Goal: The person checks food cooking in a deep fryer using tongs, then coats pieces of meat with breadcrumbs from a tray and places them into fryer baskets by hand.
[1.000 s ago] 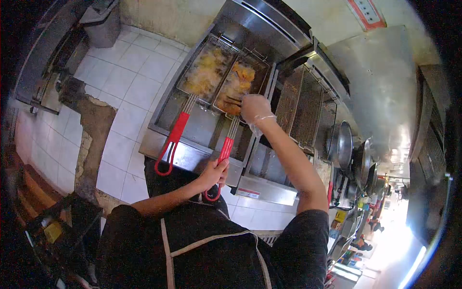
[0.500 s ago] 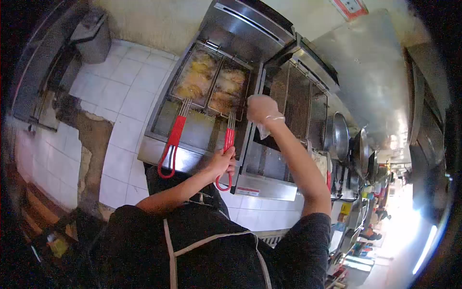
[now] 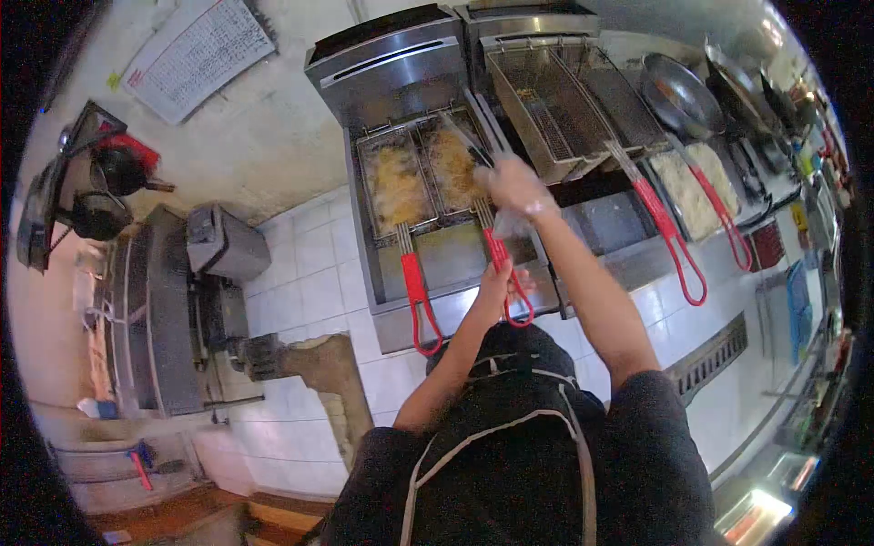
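My left hand point(image 3: 497, 288) is wrapped round the red handle point(image 3: 515, 308) of the right-hand fry basket point(image 3: 452, 168). Pieces of food in it fry in bubbling oil. Over that basket, my right hand point(image 3: 517, 185), in a clear plastic glove, grips what look like metal tongs point(image 3: 466, 138) with a dark grip. Their tips reach down toward the frying food; whether they touch it I cannot tell. Beside it, the left-hand fry basket point(image 3: 395, 182) also holds golden food in the oil, its red handle point(image 3: 417, 296) pointing toward me.
A second fryer to the right carries a raised wire basket point(image 3: 546, 100) with a red handle point(image 3: 669, 238). Farther right are a tray of pale coating point(image 3: 692, 187) and a wok point(image 3: 681, 96). A grey bin point(image 3: 228, 241) stands left; broken tiles point(image 3: 328, 364) expose rough floor.
My view has swung, bringing the wall paper and the tray into sight. Tongs now show in my right hand over the right basket. My left hand stays on the basket handle.
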`<state>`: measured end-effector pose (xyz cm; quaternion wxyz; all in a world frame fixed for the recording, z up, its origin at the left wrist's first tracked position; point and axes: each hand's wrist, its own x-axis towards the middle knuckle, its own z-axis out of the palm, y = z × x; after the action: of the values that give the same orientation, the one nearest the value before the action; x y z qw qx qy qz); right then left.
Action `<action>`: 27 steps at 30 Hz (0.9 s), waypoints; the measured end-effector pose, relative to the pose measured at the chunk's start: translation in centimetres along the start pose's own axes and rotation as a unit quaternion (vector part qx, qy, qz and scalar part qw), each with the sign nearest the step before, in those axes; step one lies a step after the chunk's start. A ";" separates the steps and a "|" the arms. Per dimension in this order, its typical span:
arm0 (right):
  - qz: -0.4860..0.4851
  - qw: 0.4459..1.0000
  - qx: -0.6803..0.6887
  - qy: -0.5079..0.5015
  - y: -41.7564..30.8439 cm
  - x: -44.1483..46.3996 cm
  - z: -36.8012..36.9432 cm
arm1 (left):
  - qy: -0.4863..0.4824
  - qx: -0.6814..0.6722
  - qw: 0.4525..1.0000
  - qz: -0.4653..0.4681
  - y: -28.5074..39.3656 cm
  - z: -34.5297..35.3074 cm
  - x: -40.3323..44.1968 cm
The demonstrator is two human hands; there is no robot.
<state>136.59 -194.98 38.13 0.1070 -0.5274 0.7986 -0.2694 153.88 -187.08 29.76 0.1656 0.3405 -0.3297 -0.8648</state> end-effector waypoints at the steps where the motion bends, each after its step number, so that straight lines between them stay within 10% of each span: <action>1: 0.030 0.998 0.059 -0.005 0.9 -1.7 0.8 | 0.034 0.111 0.993 0.030 1.0 0.5 -1.1; 3: 0.125 0.969 0.210 -0.018 0.8 -5.9 0.1 | 0.138 0.454 0.792 0.384 -0.6 -3.2 -3.7; 5: 0.149 0.955 0.257 -0.004 2.6 -7.2 1.6 | 0.174 0.372 0.791 0.453 5.0 -2.5 -9.8; 8: 0.180 0.931 0.318 -0.011 4.4 -7.1 3.6 | 0.335 0.455 0.760 0.321 3.8 -9.8 -10.8; 10: 0.178 0.923 0.342 -0.005 4.8 -7.1 4.1 | 0.112 0.096 0.988 0.051 3.8 -12.1 -10.3; 11: 0.175 0.931 0.321 -0.003 4.7 -7.5 4.4 | 0.085 -0.037 0.995 0.023 4.2 -9.8 -10.5; 16: 0.034 0.987 0.148 0.046 4.6 -10.3 4.9 | 0.006 -0.063 0.998 0.019 2.5 -11.7 -10.1; 19: 0.044 0.993 0.093 -0.064 3.4 -9.1 4.1 | -0.035 -0.010 0.999 -0.005 4.3 -13.3 -11.2; 22: 0.308 0.877 0.368 -0.033 0.7 -11.7 2.4 | -0.032 0.008 0.999 -0.003 4.1 -14.5 -10.8; 23: 0.141 0.974 0.152 -0.095 2.5 -10.8 3.3 | -0.012 0.039 0.999 0.007 3.9 -14.6 -10.9; 25: 0.101 0.991 0.051 -0.077 0.8 -11.1 2.3 | -0.007 0.062 0.998 -0.005 4.7 -15.2 -11.5; 27: 0.221 0.969 0.112 -0.021 -1.5 -12.8 -1.5 | 0.039 0.176 0.983 0.024 4.4 -15.5 -13.9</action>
<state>142.48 -183.43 38.79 0.2388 -0.3284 0.8575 -0.3160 174.90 -190.30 30.88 0.1362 0.3900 -0.4780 -0.7752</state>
